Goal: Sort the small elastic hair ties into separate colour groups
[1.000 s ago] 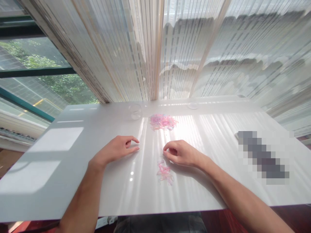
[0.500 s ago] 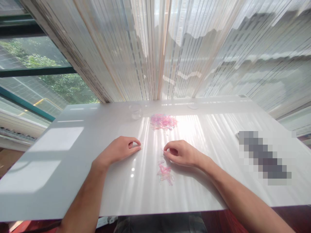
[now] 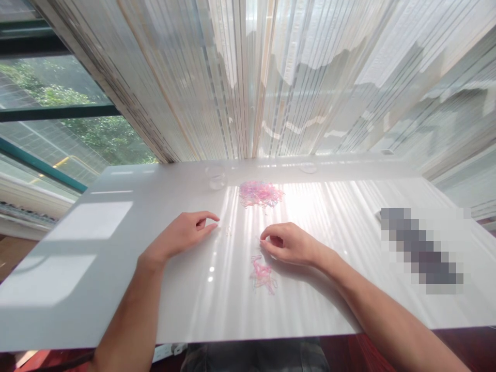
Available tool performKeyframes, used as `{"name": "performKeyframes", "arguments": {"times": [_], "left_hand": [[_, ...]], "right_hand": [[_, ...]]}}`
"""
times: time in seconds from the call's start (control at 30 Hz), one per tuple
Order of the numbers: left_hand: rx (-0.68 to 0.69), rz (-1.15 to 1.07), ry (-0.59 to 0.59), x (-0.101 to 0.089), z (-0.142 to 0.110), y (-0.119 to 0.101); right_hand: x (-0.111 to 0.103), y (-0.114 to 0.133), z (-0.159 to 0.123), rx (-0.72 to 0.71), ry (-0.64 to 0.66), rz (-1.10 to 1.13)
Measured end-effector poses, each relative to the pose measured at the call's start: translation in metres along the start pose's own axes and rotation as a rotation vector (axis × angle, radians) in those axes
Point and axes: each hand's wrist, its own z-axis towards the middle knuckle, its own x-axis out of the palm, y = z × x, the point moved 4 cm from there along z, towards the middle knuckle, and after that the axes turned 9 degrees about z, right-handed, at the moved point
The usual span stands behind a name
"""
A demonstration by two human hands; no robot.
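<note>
And the left hand (image 3: 182,233) has just eased back, thumb and forefinger parted, nothing visible between them! It sits on the near-left side of the big pink heap (image 3: 260,194). The right hand (image 3: 289,245) hasn't budged: near side of the heap, slightly right, thumb and forefinger curled close together, and whether a piece is pinched there I can't tell; it's far too small.

Here's the change: half a second ago those left fingertips were nearly together beside a faint bit; now a tiny pale piece (image 3: 228,231) shows on the white table (image 3: 310,315), near-left of the heap and clear of the fingers. That looks like a piece let go, leaving the left hand free and the piece lying on its own.

Directly on the near side of the heap, just past the right hand, lies a smaller pink cluster (image 3: 263,276) of loop-like pieces, well apart from it. The heap itself looks unchanged. Left and slightly beyond it stands a clear container (image 3: 217,181); to its far right, a clear disc (image 3: 308,168).
</note>
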Motion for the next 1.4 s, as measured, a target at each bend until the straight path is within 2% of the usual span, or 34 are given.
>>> {"name": "performKeyframes", "arguments": {"times": [0.13, 0.2, 0.27, 0.4, 0.5, 0.77, 1.03, 1.27, 1.4], "left_hand": [[-0.071, -0.022, -0.221, -0.017, 0.0, 0.017], [-0.05, -0.028, -0.28, -0.018, 0.0, 0.018], [0.002, -0.029, -0.242, -0.013, 0.0, 0.012], [0.078, -0.02, -0.032, 0.005, 0.0, -0.007], [0.103, 0.0, 0.028, 0.012, -0.001, -0.018], [0.128, 0.028, 0.005, 0.021, 0.004, -0.024], [0.243, 0.06, 0.023, 0.022, 0.0, -0.036], [0.165, 0.091, -0.043, 0.022, 0.002, -0.028], [0.189, 0.086, -0.021, 0.023, 0.002, -0.03]], "right_hand": [[0.001, -0.002, 0.0, -0.012, -0.007, -0.002], [0.002, -0.003, 0.0, -0.017, -0.004, -0.003], [0.003, -0.004, 0.0, -0.021, -0.004, -0.005], [0.002, -0.004, 0.0, -0.034, -0.015, -0.007], [0.002, -0.003, 0.0, -0.038, -0.019, -0.008], [0.002, -0.002, 0.001, -0.023, -0.01, -0.015], [0.002, -0.002, 0.0, -0.017, 0.002, -0.014], [0.001, -0.001, 0.001, -0.011, -0.003, 0.001], [0.002, -0.001, 0.0, -0.018, -0.005, 0.001]]}}
